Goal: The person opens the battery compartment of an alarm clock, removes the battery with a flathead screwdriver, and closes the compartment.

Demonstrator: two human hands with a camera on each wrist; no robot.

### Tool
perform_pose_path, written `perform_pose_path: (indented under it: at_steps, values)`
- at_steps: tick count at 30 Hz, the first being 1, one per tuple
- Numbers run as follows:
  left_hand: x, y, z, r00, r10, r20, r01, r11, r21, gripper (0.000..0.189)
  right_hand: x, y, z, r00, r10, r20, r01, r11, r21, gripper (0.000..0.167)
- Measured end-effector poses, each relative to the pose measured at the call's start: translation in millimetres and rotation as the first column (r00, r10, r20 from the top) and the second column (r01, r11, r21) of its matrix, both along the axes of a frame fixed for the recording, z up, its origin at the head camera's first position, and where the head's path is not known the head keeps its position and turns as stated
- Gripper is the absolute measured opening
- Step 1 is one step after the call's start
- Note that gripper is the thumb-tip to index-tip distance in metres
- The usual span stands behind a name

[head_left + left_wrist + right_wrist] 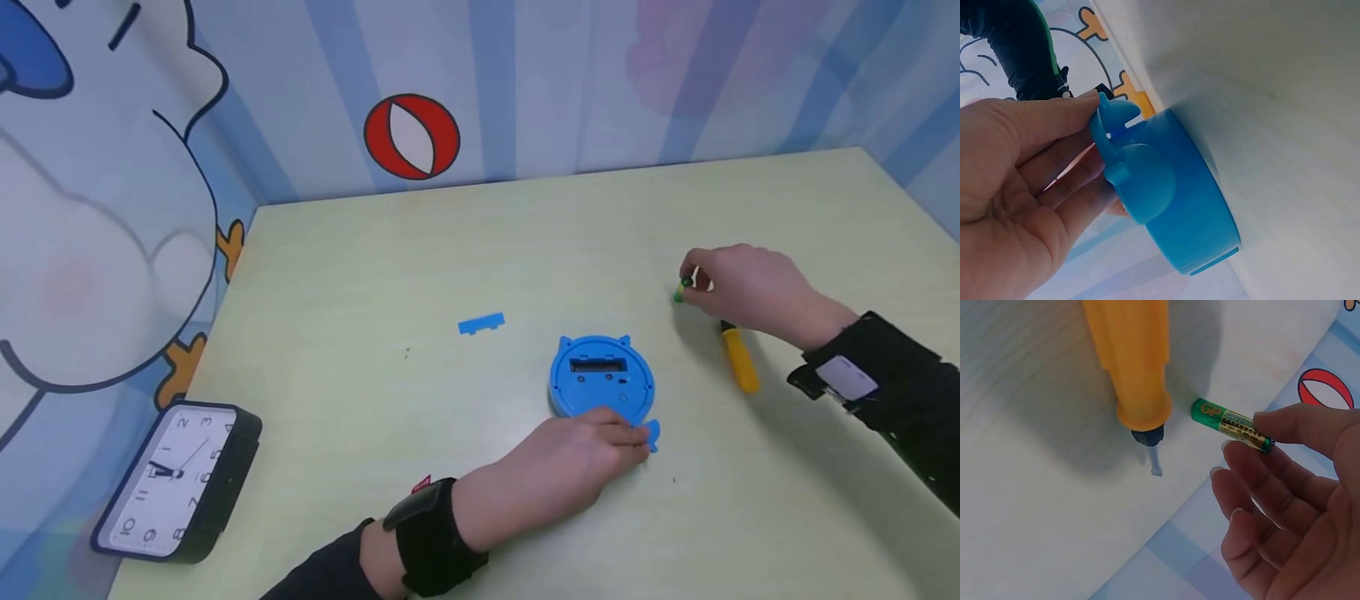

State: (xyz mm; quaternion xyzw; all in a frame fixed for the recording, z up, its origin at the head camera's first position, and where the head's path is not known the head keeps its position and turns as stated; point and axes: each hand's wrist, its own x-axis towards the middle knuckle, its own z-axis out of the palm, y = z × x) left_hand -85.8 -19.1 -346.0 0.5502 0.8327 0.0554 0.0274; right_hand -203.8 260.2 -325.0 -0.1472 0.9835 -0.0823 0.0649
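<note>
My right hand (757, 287) pinches a small green and gold battery (1232, 425) between thumb and index finger, above the table at the right. In the head view, a round blue plastic case (600, 392) with two small ear-like bumps shows an open, vacant battery slot on its upper face. At its near edge, my left hand (558, 467) grips the case by a rounded foot piece (1147, 181), thumb on one side and fingers on the other. Close below the right hand is a screwdriver (740, 360) with a yellow handle; its tip (1155, 461) shows in the right wrist view.
A thin blue battery cover (481, 323) lies on the table left of the case. At the table's left edge a black-framed clock (176, 482) leans back. Behind the pale table (360, 275) stands a striped wall (540, 83) with cartoon prints.
</note>
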Motion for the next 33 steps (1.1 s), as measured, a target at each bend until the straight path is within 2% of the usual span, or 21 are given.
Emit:
perform_pose_path:
  at_steps: [8,13,19,28,33]
  values:
    - [-1.5,-1.0,-1.4,0.999,0.008,0.035,-0.008,1.000,0.006,0.034,-6.7,2.1,4.3,0.999,-0.007,0.048,0.010,0.998,-0.054,0.026]
    - [-0.1,-1.0,-2.9,0.999,0.004,0.048,-0.005,1.000,0.017,0.035,-10.7,8.0,9.1,0.995,0.004,0.100,-0.003,1.000,-0.010,0.022]
    - [-0.1,-1.7,-3.7,1.000,-0.002,0.031,0.002,1.000,0.019,0.034,-16.2,11.6,10.6,0.986,-0.004,0.168,-0.005,0.998,0.056,0.019]
    - [-0.4,-4.2,-5.1,0.998,0.002,0.063,-0.003,1.000,0.015,0.035,-22.7,-3.9,-2.9,0.972,-0.105,0.210,0.115,0.993,-0.034,0.032]
    - [1.5,-4.8,-5.3,0.998,0.003,0.059,-0.004,1.000,0.020,0.034,-25.1,-9.7,-8.8,0.962,-0.145,0.231,0.160,0.986,-0.046,0.032]
